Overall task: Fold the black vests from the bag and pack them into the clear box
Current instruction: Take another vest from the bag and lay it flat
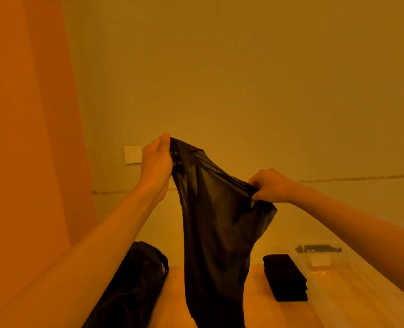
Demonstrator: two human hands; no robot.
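A thin black vest (215, 223) hangs in the air in front of me, its lower end dropping out of view at the bottom. My left hand (157, 162) pinches its upper left edge, held higher. My right hand (270, 185) grips the other top edge, lower and to the right. A black bag (134, 278) lies on the table at the lower left. A folded black vest (285, 276) lies on the table at the right. The clear box (324, 259) stands just beyond it, hard to make out.
The wooden table (255, 311) fills the bottom of the view. A plain wall is close behind it, with a light switch plate (132, 154) near my left hand. An orange curtain or wall panel (26, 138) runs down the left side.
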